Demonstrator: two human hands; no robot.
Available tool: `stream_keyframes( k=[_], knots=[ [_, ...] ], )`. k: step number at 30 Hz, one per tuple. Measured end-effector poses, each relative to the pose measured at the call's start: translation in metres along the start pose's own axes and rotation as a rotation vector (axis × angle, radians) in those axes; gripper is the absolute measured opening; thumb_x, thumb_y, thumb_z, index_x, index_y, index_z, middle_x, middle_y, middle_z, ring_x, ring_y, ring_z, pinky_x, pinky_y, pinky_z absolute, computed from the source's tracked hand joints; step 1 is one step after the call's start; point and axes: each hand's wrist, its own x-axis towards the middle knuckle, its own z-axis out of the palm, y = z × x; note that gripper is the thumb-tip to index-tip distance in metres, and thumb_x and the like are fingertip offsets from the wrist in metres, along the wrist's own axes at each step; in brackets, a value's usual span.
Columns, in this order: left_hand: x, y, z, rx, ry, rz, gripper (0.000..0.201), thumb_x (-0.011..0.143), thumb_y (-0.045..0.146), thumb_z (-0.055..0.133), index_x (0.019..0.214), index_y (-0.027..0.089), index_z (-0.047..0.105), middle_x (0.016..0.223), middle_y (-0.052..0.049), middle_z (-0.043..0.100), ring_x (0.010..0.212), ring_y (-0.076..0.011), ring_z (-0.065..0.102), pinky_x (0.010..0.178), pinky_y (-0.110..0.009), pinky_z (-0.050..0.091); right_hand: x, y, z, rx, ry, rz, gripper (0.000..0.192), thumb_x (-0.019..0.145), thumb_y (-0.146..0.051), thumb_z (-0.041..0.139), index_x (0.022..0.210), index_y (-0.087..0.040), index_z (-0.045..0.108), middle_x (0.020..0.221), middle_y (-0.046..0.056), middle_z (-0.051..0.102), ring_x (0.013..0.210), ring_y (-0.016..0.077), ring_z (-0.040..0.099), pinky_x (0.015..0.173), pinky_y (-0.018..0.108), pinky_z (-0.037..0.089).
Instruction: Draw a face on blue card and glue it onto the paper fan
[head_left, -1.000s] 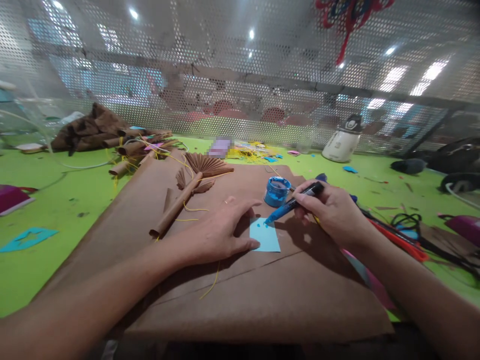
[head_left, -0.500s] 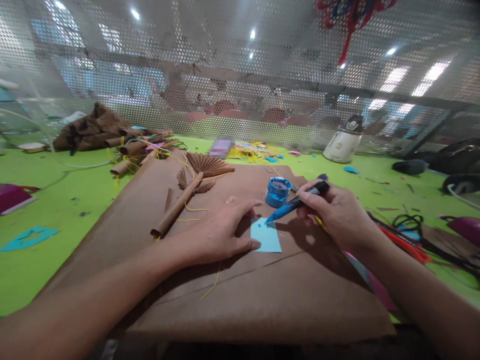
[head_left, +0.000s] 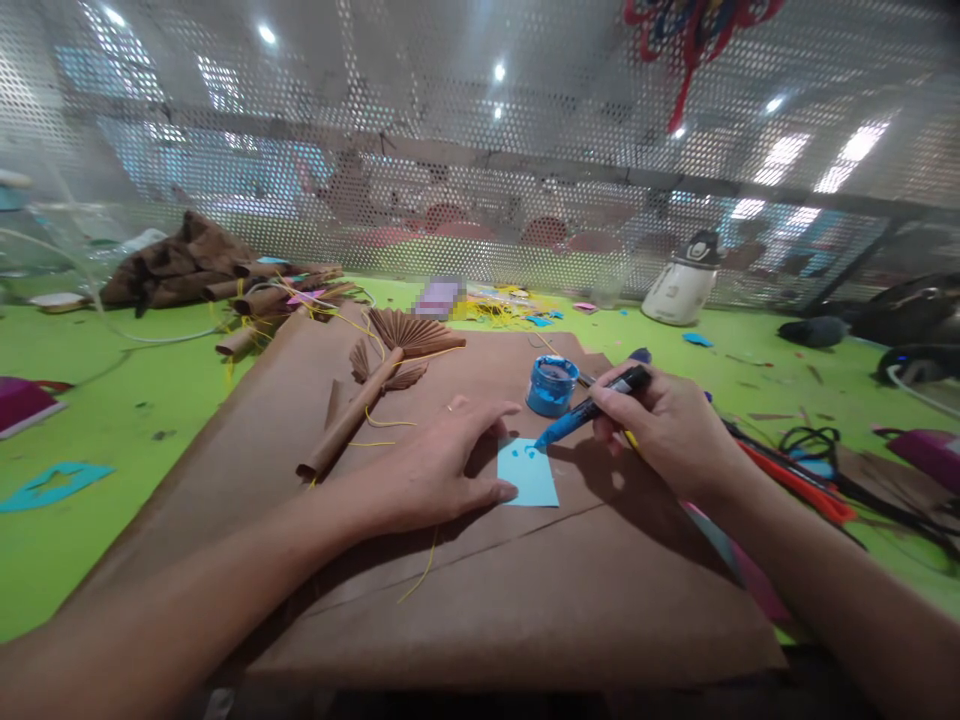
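Note:
A small light-blue paper card (head_left: 531,482) with several blue marks near its top lies on the brown paper sheet (head_left: 480,610). My left hand (head_left: 442,460) rests on that sheet, fingers apart, its thumb tip on the card's left edge. In my right hand (head_left: 664,425) is a blue paint marker (head_left: 581,412) with a black end, its tip at the card's upper right. An open jar of blue paint (head_left: 552,388) stands just beyond the card. To the left of it lies a rolled brown paper tube (head_left: 349,418) with a pleated paper fan (head_left: 409,335) at its top.
More brown paper rolls (head_left: 262,298) with yellow string lie at the back left. A white bottle (head_left: 681,285) stands at the back right, before a perforated metal screen (head_left: 480,190). Orange-handled scissors or a cutter (head_left: 795,480) and cables lie right of my right arm.
The marker tip has moved slightly right along the card's top, and the blue marks there have grown a little. My left hand stays at the card. The whole view has shifted slightly.

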Motion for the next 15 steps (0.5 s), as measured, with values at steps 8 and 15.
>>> stream_keyframes(
  k=[8,15],
  knots=[
    [-0.002,-0.003,0.002,-0.028,0.043,0.041,0.063,0.077,0.035,0.068,0.134,0.027,0.041,0.127,-0.006,0.054,0.116,-0.0256,0.049,0.099,-0.043,0.04,0.002,-0.007,-0.007,0.314,0.245,-0.002,0.013,0.079,-0.029,0.06,0.071,-0.02,0.056,0.048,-0.002,0.054,0.042,0.0115,0.048,0.041,0.024,0.037],
    [-0.002,0.0,-0.002,-0.002,0.019,0.031,0.061,0.076,0.034,0.07,0.131,0.025,0.046,0.126,-0.007,0.056,0.116,-0.0268,0.051,0.1,-0.044,0.039,0.039,-0.025,-0.022,0.264,0.354,-0.102,0.011,0.076,-0.027,0.062,0.069,-0.019,0.056,0.048,-0.002,0.055,0.041,0.0117,0.049,0.041,0.026,0.041]
  ],
)
